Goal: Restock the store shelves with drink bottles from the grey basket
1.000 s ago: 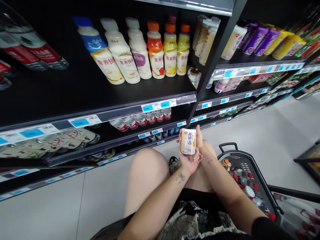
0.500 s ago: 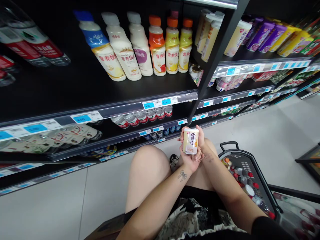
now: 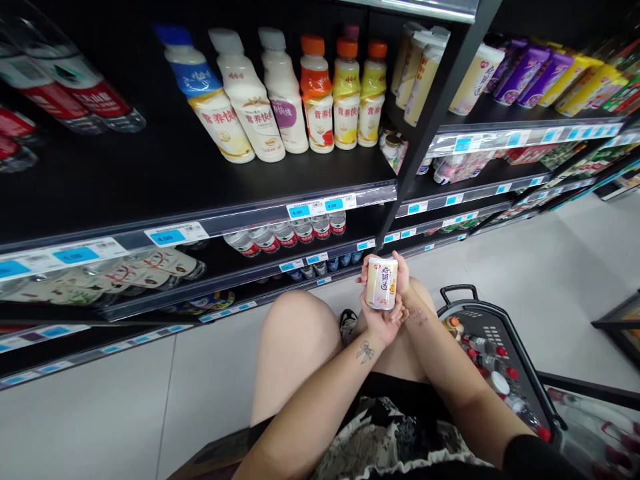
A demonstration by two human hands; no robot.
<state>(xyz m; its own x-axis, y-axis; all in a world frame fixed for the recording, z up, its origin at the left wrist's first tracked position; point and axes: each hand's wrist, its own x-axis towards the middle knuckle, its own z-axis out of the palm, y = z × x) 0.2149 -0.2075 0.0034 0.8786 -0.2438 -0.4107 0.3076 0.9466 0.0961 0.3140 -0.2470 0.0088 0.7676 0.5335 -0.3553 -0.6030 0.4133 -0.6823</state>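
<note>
Likely light, stiff and smooth-sided, the small drink can (image 3: 382, 283) sits clasped by your left hand (image 3: 379, 320) and right hand (image 3: 401, 283) fingers around its sides.

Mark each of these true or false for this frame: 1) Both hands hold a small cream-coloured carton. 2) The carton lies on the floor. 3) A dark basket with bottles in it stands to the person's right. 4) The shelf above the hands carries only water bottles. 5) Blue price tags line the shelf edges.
1) True: the left hand and the right hand hold the carton.
2) False: it is held up in front of the knees, off the floor.
3) True: the basket holds red-capped bottles.
4) False: it carries milk-drink bottles with white, orange and blue caps.
5) True: the price tags are blue.
</note>
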